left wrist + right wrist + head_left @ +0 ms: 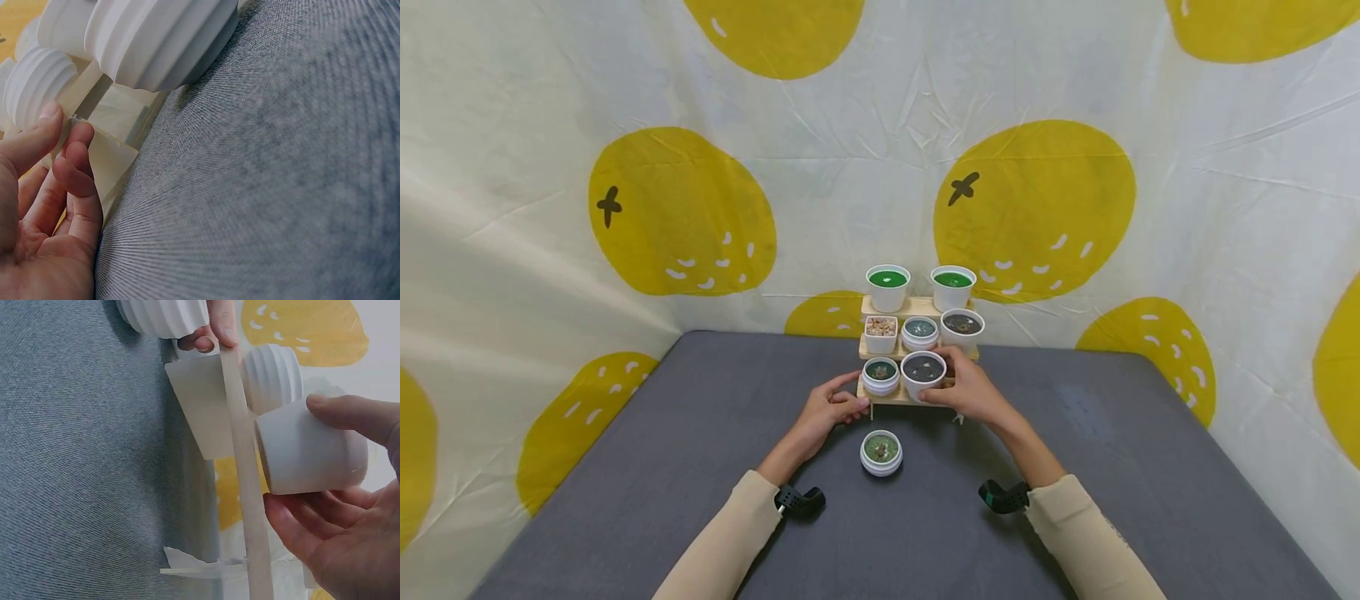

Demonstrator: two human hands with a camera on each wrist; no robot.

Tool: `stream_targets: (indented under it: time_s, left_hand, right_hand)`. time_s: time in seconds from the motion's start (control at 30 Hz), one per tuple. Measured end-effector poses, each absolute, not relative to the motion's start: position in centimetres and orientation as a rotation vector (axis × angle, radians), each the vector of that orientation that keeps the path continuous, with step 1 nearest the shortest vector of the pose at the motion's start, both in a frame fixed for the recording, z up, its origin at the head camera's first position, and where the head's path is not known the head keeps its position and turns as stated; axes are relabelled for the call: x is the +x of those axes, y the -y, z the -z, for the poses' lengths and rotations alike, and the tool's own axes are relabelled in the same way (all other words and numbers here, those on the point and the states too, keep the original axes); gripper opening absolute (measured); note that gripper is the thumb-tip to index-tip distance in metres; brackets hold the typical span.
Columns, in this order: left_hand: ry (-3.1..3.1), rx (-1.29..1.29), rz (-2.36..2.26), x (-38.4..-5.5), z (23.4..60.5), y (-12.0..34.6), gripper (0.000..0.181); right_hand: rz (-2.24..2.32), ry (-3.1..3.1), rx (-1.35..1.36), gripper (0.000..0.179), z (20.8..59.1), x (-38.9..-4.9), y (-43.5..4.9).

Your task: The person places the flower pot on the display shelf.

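Note:
My right hand point(973, 390) grips a smooth white cup point(913, 387) with a dark grey filling, thumb and fingers on opposite sides. In the right wrist view, the cup point(300, 453) is at the wooden step point(245, 487); whether its base fully rests there I cannot tell. My left hand point(822, 417) pinches the left front corner of the three-step wooden stand point(891, 401). Beside the cup, on the same step, sits a ribbed white pot point(881, 387) with a dark green filling. Another ribbed pot point(881, 470), green inside, stands on the table before the stand.
On the middle step are a square white pot point(881, 344), a ribbed pot point(919, 343) and a grey-filled cup point(961, 337). Two green-filled cups point(887, 298) occupy the top step. Grey cloth covers the table point(737, 392); a patterned curtain point(850, 167) hangs behind.

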State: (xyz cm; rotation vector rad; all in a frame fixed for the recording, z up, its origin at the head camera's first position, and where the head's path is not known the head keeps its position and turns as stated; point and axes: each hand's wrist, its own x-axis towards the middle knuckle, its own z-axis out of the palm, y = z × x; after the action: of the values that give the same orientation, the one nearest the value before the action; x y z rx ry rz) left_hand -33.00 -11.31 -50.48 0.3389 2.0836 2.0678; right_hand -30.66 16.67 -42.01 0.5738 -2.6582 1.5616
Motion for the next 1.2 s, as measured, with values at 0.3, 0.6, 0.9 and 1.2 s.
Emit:
stream_targets:
  time_s: [0.3, 0.6, 0.9, 1.2]
  left_hand:
    - [-2.075, 0.343, -2.076, -33.1, 50.6, 11.4, 0.065]
    - [-2.076, 0.351, -2.084, -33.2, 50.6, 11.4, 0.064]
    - [-2.080, 0.346, -2.086, -33.1, 50.6, 11.4, 0.062]
    - [-2.075, 0.356, -2.081, -33.1, 50.6, 11.4, 0.063]
  right_hand:
    - [-1.589, 2.646, 0.550, 0.069, 42.4, -30.9, -16.7]
    - [-1.537, 2.668, 0.526, 0.071, 42.6, -31.1, -16.7]
    - [-1.513, 2.681, 0.520, 0.069, 42.4, -30.9, -16.7]
    - [-1.425, 2.783, 0.552, 0.070, 41.4, -30.2, -17.0]
